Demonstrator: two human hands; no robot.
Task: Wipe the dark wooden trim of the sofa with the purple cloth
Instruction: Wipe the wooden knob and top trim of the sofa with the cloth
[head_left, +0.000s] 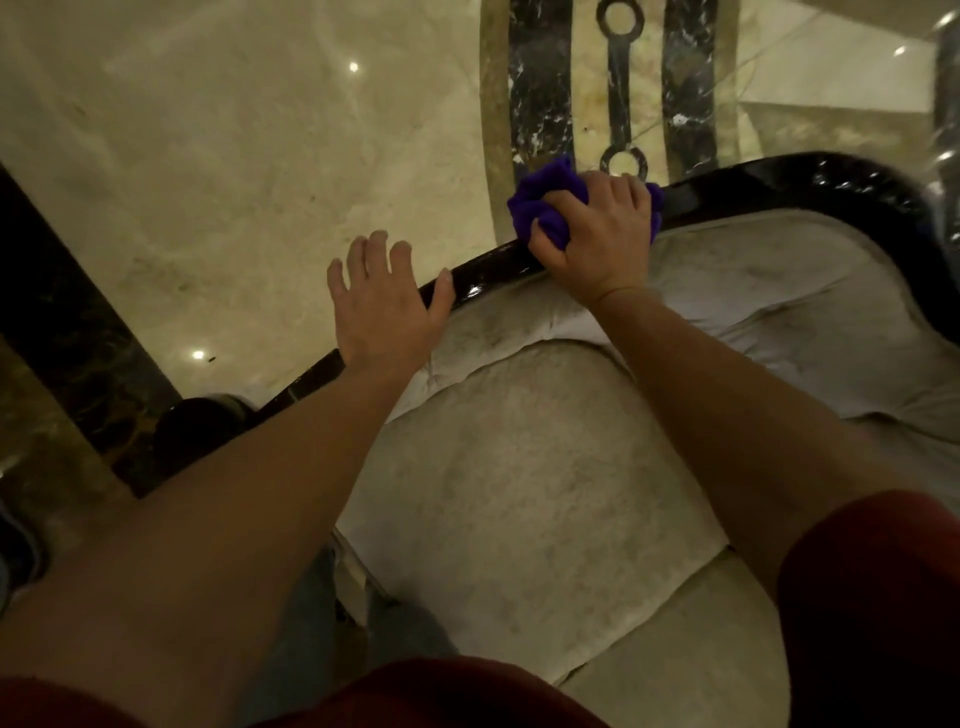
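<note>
The glossy dark wooden trim (769, 182) runs along the top edge of a pale upholstered sofa, from lower left to upper right. My right hand (597, 234) is closed around a bunched purple cloth (540, 205) and presses it onto the trim near the middle of the view. My left hand (382, 306) rests flat with fingers spread over the trim further left, thumb touching the wood, holding nothing. Part of the cloth is hidden under my right hand.
The sofa's cream cushions (545, 493) fill the lower centre and right. Beyond the trim lies a shiny beige marble floor (234, 156) with a dark inlaid border (618, 93). A dark band of floor (67, 332) crosses the left side.
</note>
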